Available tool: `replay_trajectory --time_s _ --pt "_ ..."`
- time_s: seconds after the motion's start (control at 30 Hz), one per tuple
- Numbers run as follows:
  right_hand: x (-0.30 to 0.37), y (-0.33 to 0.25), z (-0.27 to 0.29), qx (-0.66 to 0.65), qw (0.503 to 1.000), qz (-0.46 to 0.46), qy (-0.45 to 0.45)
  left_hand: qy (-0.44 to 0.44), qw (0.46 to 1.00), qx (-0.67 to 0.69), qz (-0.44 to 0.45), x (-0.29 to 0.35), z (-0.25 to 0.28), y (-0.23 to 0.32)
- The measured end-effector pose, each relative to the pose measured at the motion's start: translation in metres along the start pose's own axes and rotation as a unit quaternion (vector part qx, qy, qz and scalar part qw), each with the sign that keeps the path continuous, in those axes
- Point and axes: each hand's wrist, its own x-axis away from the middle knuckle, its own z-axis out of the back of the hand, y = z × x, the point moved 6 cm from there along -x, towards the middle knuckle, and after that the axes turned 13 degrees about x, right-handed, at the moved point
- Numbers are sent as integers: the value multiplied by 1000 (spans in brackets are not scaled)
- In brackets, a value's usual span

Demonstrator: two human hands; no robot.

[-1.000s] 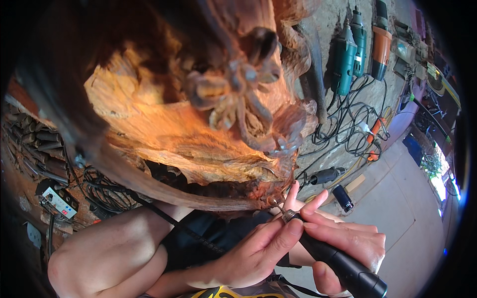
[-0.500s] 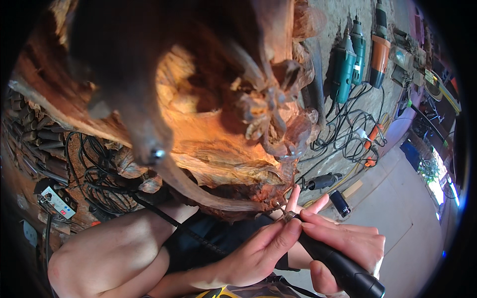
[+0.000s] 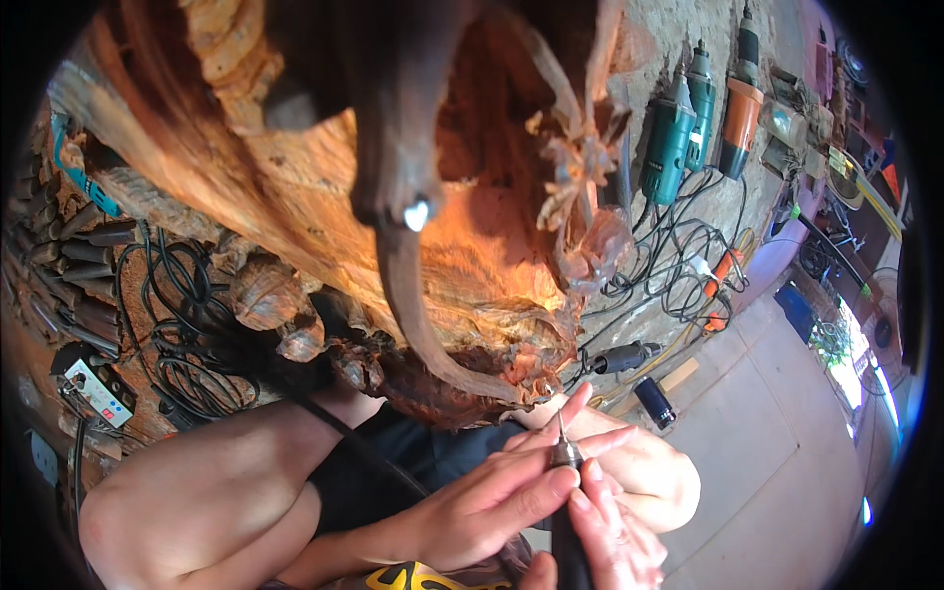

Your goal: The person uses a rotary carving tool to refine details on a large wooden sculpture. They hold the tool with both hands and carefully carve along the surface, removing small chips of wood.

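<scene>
One black rotary-tool handpiece (image 3: pixel 566 546) is pinched by my left fingers (image 3: pixel 539 498) and right fingers (image 3: pixel 596 503); its slim metal bit (image 3: pixel 561 427) ends just beside the carved wood (image 3: pixel 472 295) ahead of them.

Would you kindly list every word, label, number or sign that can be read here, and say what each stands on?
None is clear enough to quote.
White-faced control box: panel markings and red display, too small to read.
Left green power tool: faint body marking, too small to read.
Cloth at the lower edge: yellow print, cut off, unreadable.
Black handheld tool: no text visible.
</scene>
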Motion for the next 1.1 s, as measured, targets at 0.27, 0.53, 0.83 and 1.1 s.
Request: replay_trajectory --time_s 0.27,0.53,0.83,1.1 --pt "-14 24 -35 -521 806 -225 -170 100 981 142 84 5 -3 18" --pt "-13 41 -36 -638 708 -268 -140 77 987 114 85 3 4 6" --pt "-9 52 -42 -622 732 -223 -165 76 988 118 70 4 3 6" --pt "-7 50 -44 -633 724 -226 -155 76 983 148 75 -1 1 10"
